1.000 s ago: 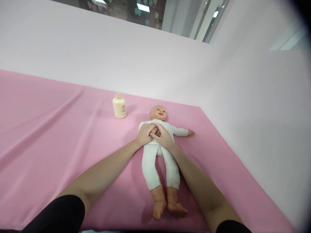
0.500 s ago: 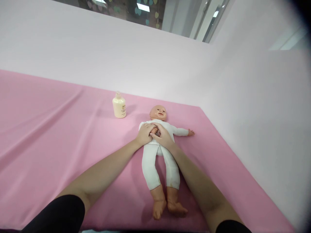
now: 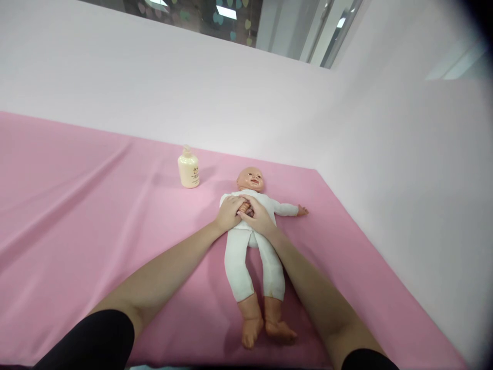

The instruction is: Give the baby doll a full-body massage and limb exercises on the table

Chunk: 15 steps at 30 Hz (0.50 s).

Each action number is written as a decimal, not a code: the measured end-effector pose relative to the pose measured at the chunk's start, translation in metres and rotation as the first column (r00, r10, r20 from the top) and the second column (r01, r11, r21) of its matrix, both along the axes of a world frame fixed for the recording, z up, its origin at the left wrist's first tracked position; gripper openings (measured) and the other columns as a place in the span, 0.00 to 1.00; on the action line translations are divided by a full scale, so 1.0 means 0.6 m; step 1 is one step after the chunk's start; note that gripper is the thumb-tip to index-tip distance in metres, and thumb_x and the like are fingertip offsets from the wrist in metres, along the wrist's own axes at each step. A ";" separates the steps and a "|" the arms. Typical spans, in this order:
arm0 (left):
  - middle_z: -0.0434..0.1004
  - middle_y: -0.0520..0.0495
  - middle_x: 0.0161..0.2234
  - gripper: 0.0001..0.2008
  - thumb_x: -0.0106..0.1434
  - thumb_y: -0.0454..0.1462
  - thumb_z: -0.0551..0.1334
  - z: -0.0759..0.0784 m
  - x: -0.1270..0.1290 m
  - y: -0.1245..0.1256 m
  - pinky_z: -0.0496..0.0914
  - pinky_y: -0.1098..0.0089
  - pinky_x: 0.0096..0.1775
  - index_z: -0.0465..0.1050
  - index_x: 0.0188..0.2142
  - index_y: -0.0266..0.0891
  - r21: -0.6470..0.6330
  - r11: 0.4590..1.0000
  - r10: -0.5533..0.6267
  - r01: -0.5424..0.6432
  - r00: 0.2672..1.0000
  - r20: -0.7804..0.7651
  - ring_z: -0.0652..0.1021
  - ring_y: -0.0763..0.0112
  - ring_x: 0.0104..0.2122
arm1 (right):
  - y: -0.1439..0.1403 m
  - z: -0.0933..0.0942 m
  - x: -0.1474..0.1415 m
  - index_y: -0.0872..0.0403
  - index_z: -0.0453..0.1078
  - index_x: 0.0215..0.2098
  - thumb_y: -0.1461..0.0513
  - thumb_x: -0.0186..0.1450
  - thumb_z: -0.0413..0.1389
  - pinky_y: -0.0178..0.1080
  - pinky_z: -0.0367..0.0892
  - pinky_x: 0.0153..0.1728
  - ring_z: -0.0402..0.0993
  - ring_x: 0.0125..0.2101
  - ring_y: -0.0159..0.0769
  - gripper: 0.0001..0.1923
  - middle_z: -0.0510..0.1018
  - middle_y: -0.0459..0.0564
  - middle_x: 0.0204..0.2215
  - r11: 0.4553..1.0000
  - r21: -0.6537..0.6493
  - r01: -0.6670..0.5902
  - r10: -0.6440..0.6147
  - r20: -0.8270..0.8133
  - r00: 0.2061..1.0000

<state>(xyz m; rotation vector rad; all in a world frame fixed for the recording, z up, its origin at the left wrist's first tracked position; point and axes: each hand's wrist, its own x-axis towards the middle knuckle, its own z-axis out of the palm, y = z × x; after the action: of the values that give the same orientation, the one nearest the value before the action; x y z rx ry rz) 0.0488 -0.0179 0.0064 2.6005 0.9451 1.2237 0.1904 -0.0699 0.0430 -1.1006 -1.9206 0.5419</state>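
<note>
A baby doll (image 3: 238, 262) with a white cloth body lies on its back, its head at the far end and its bare feet towards me. My left hand (image 3: 228, 212) and my right hand (image 3: 261, 217) meet over its chest. Between them shows the doll's small hand (image 3: 244, 207), with the fingers of both my hands closed round it. The doll's arm on the left is mostly hidden under my left hand. Its other arm (image 3: 285, 209) stretches out to the right on the sheet.
A cream-coloured pump bottle (image 3: 189, 170) stands upright to the left of the doll's head. Pink sheeting (image 3: 77, 221) with some creases covers the surface. White walls (image 3: 154, 87) rise behind and on the right, with a window (image 3: 285, 31) at the top.
</note>
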 end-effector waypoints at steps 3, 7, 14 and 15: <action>0.74 0.44 0.34 0.11 0.62 0.43 0.56 0.001 -0.001 -0.001 0.64 0.63 0.40 0.69 0.36 0.37 -0.003 1.000 -0.017 0.017 1.000 0.005 0.72 0.63 0.35 | 0.000 0.000 0.000 0.53 0.61 0.56 0.62 0.59 0.56 0.42 0.62 0.55 0.67 0.53 0.39 0.26 0.70 0.52 0.53 1.000 0.003 -0.004 0.004 -0.010 1.000; 0.74 0.44 0.34 0.12 0.61 0.44 0.57 0.003 -0.001 -0.002 0.64 0.63 0.40 0.69 0.36 0.38 -0.008 1.000 -0.015 0.015 1.000 0.003 0.72 0.63 0.35 | 0.001 -0.002 0.002 0.52 0.62 0.55 0.63 0.59 0.56 0.42 0.62 0.55 0.67 0.53 0.39 0.26 0.71 0.52 0.52 1.000 0.018 -0.001 0.001 -0.010 1.000; 0.74 0.43 0.34 0.10 0.60 0.41 0.55 0.004 -0.001 -0.003 0.65 0.63 0.40 0.68 0.36 0.37 -0.002 1.000 0.007 -0.007 1.000 -0.021 0.73 0.62 0.36 | 0.002 -0.003 0.001 0.50 0.61 0.56 0.63 0.59 0.56 0.43 0.61 0.56 0.67 0.53 0.39 0.26 0.71 0.50 0.53 1.000 0.022 -0.002 0.002 -0.013 1.000; 0.74 0.43 0.35 0.10 0.58 0.40 0.55 0.004 -0.001 -0.003 0.65 0.63 0.41 0.68 0.37 0.37 0.000 1.000 0.009 -0.009 1.000 -0.023 0.73 0.62 0.36 | 0.002 -0.002 0.001 0.50 0.61 0.56 0.63 0.59 0.56 0.43 0.61 0.57 0.66 0.54 0.38 0.26 0.71 0.50 0.53 1.000 0.022 0.002 -0.002 -0.009 1.000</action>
<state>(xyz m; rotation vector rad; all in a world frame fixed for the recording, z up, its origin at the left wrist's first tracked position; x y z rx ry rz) 0.0482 -0.0198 0.0089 2.6189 0.9612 1.1985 0.1909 -0.0690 0.0416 -1.0838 -1.9136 0.5224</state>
